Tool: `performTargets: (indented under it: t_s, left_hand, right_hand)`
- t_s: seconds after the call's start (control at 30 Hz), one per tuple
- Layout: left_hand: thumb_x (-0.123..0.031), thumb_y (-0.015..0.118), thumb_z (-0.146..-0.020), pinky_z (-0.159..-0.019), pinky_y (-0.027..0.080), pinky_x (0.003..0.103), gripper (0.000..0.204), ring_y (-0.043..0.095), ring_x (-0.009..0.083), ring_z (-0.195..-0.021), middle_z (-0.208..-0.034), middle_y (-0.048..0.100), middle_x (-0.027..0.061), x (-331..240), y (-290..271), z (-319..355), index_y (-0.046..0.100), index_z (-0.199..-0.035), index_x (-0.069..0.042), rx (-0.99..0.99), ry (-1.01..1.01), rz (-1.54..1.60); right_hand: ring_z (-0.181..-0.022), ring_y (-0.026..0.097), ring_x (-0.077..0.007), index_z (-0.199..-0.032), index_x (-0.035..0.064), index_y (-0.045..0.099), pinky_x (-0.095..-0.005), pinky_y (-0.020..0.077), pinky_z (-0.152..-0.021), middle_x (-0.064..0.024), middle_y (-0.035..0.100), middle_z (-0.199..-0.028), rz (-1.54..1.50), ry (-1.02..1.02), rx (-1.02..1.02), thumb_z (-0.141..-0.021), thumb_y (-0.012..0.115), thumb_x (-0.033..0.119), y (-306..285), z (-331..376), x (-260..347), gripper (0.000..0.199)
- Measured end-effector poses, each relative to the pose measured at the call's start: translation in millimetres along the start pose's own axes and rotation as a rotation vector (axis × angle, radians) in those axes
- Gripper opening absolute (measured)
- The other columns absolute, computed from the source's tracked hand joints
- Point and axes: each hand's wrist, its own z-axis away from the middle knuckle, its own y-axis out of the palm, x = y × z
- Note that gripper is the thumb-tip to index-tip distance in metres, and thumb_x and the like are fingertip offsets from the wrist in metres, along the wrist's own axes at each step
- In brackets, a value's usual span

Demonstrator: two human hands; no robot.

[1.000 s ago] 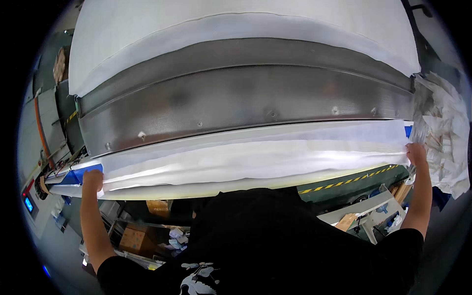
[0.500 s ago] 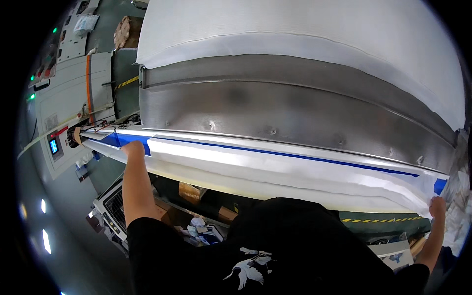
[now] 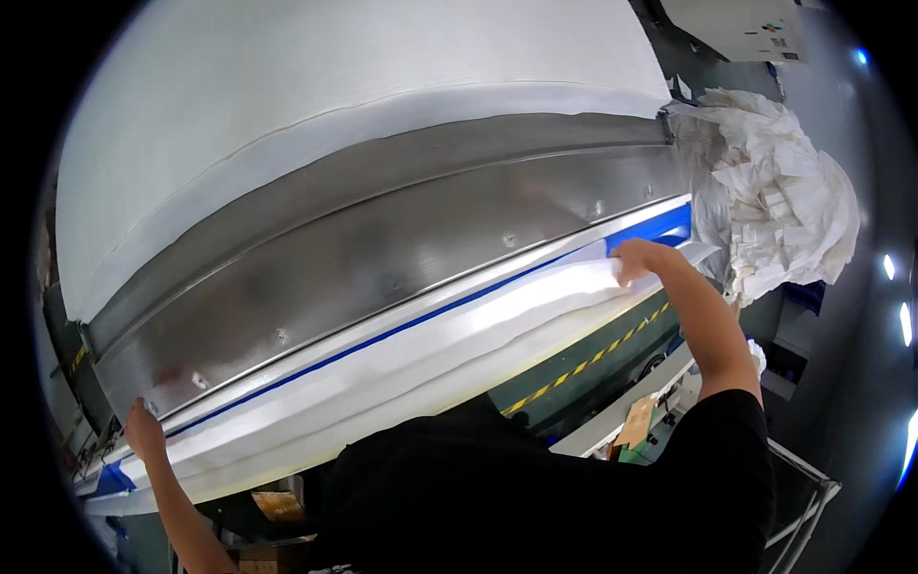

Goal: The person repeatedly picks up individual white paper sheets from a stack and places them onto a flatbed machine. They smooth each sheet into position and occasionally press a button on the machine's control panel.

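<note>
A long white cloth lies in a loose fold along a white ledge, over a narrow blue strip. My right hand is closed on the cloth's right end, next to a wider blue patch. At the left end of the ledge, my left hand touches the lower edge of the metal plate; its fingers show too little to tell their grip. Below it, another blue patch shows on the ledge.
Above the metal plate spreads a wide white fabric sheet. A big heap of crumpled white fabric hangs to the right. Yellow-black tape marks the green floor. A metal-framed cart stands at the lower right.
The view has swung to the right, bringing in the fabric heap. My left hand has left the blue patch for the plate's edge. My right hand is on the cloth's right end.
</note>
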Motion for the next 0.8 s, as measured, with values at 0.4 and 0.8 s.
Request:
performTargets:
  t_s: [0.4,0.8]
  left_hand:
    - [-0.019,0.049,-0.090,-0.077,0.049,0.043,0.028,0.062,0.0335,-0.094,-0.105,0.064,0.0146,-6,46,-10,0.060,-0.115,-0.011,-0.193,0.020,0.357]
    - [-0.006,0.068,-0.073,-0.084,0.048,0.038,0.029,0.062,0.0266,-0.096,-0.099,0.065,0.0080,-176,-54,107,0.064,-0.101,-0.011,-0.283,0.639,1.193]
  right_hand:
    - [-0.086,0.063,-0.0174,-0.108,0.0049,0.063,-0.0282,0.0499,-0.075,-0.0085,0.068,-0.092,-0.787,-0.284,-0.204,-0.069,0.076,0.029,31,4,130,0.048]
    - [-0.073,0.061,-0.0237,-0.101,0.0034,0.058,-0.0327,0.0492,-0.069,-0.0120,0.063,-0.080,-0.835,-0.364,-0.454,-0.073,0.074,0.030,48,51,376,0.042]
